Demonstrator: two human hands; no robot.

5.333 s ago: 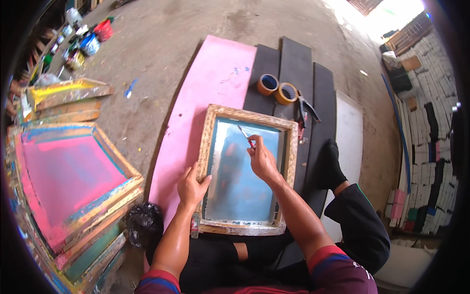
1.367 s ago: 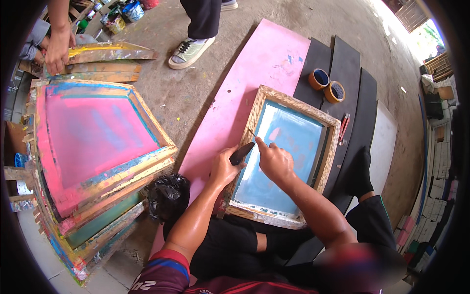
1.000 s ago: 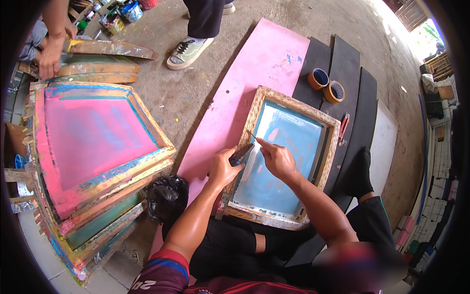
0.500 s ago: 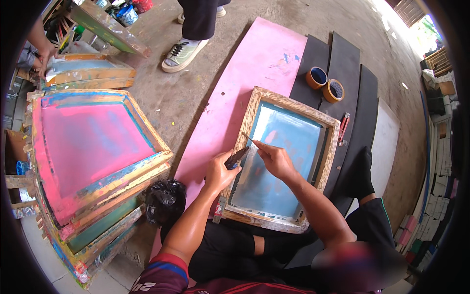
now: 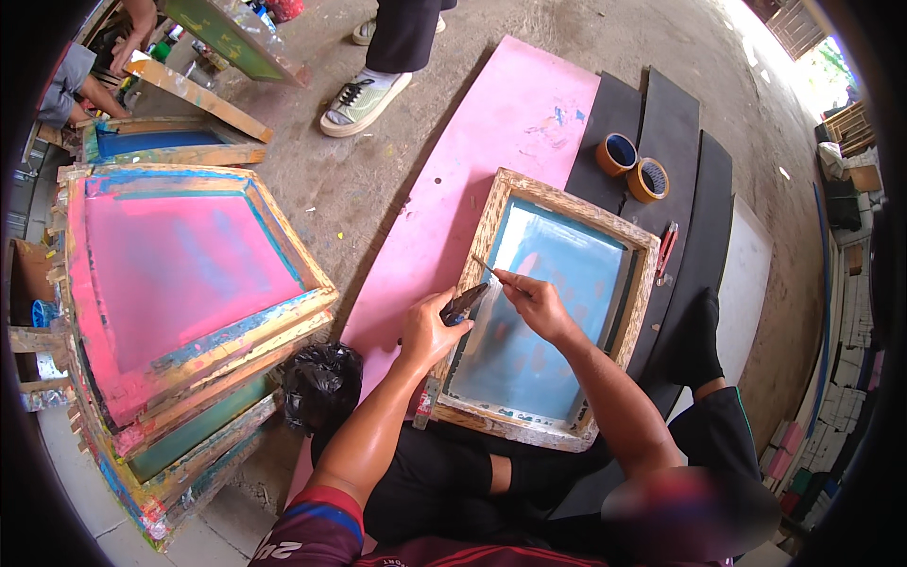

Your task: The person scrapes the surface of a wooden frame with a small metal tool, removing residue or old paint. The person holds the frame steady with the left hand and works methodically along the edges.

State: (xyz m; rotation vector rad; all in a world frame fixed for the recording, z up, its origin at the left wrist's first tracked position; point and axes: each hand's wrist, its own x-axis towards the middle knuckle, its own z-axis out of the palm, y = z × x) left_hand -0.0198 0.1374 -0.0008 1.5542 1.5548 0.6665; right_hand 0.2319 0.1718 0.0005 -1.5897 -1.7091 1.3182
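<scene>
A wooden screen-printing frame with pale blue mesh lies in front of me. Over its left rail, my left hand is closed around a small dark container, whose exact kind I cannot make out. My right hand pinches a thin stick-like tool, perhaps a fine brush, above the mesh's left side. The tool's tip points to the left rail, just beyond the dark container; whether it touches is unclear.
Pink board and black boards lie underneath. Two tape rolls and a red cutter knife are beyond the frame. At left are stacked screens and a black plastic bag. One person stands ahead; another handles frames upper left.
At the upper left, the other person has tilted up one frame, uncovering a blue screen below. My hands keep nearly the same place, the right one slightly turned with the tool.
</scene>
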